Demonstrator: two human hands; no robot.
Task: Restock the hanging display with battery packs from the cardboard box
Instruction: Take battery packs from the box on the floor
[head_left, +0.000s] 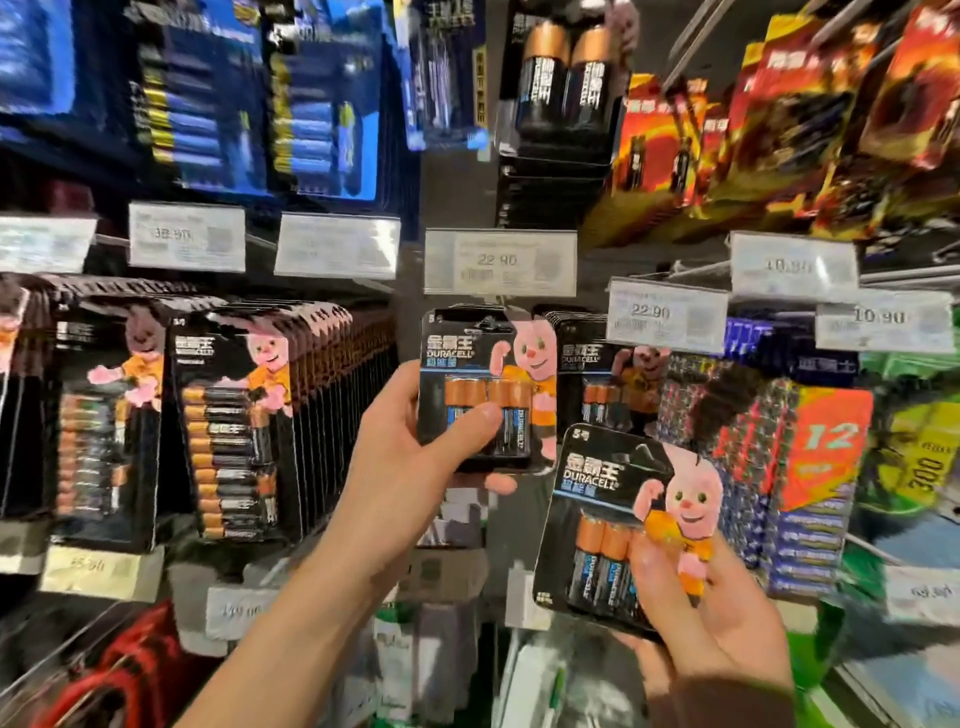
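Left hand (405, 467): grasps one battery pack (519, 374), thumb across its front, raised just under a price tag (500, 262) on the hanging display (408, 312), beside a row of packs (576, 353) already hung.
Right hand (717, 623): holds a second battery pack (608, 499) lower down, tilted.
Cardboard box: not in view.
Risk, as judged: the peg (hidden behind the tag) may miss the hang hole (488, 325), so letting go too soon would drop the pack. The second pack, held only near its bottom, could slip.
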